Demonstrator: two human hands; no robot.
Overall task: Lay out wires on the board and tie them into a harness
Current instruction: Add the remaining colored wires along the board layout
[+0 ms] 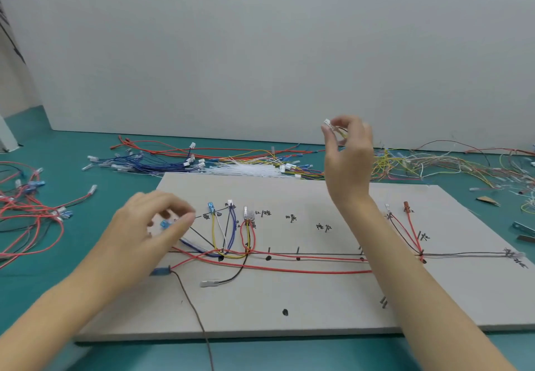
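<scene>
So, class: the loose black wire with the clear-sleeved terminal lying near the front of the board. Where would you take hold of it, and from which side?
Pinch the clear-sleeved terminal itself, coming from above with fingers across its short sides. It lies flat on a bare patch of the board, pointing left, stiffer than the black wire, which curves up under the red wires. Both hands look busy, though.

Front strip of the board below the red wires is mostly bare, easy reach. Pegs stick up at right, and loose wire piles crowd the table behind.
</scene>
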